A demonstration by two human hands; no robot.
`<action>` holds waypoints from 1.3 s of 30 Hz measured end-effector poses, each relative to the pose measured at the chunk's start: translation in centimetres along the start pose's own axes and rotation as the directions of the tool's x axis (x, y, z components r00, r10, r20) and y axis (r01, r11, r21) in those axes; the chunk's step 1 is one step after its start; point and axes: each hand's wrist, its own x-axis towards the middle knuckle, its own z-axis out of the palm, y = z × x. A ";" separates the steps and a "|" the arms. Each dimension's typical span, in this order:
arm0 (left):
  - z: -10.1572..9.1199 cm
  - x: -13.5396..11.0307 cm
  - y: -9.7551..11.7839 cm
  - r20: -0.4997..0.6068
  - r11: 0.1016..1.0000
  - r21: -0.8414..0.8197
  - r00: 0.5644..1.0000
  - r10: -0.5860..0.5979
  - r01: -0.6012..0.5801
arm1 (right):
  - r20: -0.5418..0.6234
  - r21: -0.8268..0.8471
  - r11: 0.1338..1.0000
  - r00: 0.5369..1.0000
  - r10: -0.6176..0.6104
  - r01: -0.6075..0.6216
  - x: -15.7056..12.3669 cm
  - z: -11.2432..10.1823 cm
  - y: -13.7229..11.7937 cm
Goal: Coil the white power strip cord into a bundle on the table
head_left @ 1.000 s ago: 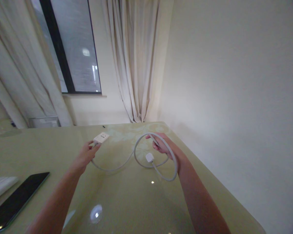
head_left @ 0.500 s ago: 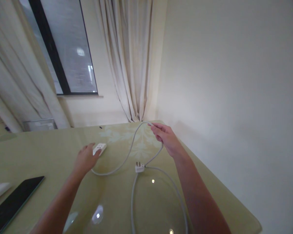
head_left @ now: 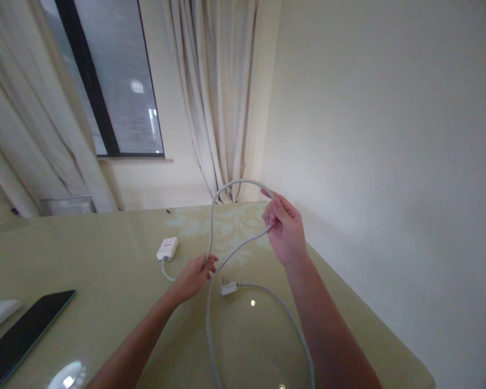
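A pale grey power cord (head_left: pixel 211 227) arches between my two hands above the table. My right hand (head_left: pixel 285 224) is closed around it, fingers curled in toward the palm. Lower and to the left, my left hand (head_left: pixel 194 276) pinches the same cord between thumb and fingers. The white socket block (head_left: pixel 167 248) of the extension lead lies flat beyond my left hand, its short cord end running under that hand. The white plug (head_left: pixel 229 287) rests on the table just right of my left hand, prongs upward. From my right hand the cord drops past the plug toward the near edge.
On the left of the greenish, glossy table (head_left: pixel 105 248) lie a black tablet-like slab (head_left: pixel 28 335) and a white object (head_left: pixel 0 314), partly cut off. A tiny dark piece (head_left: pixel 168 211) sits near the far edge. A wall (head_left: pixel 389 189) borders the right side.
My left hand has left the socket block, moved right and taken hold of the cord. My right hand has risen slightly to the right, lifting the loop. The plug has shifted and turned a little.
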 end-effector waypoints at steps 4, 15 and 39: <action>-1.4 -1.3 3.0 0.297 0.958 -0.265 0.955 -0.028 0.111 | -0.110 0.017 0.997 0.991 -0.076 0.078 0.2 0.2 0.7; -5.0 -2.6 7.2 0.083 0.761 -0.641 0.995 -0.056 0.096 | -0.316 -0.035 0.999 0.949 0.005 -0.017 2.1 -3.2 1.9; -7.6 -5.3 20.3 -0.432 0.425 -0.834 0.896 -0.107 -0.351 | 0.440 -0.542 0.840 0.858 0.267 0.017 -9.2 6.6 -0.5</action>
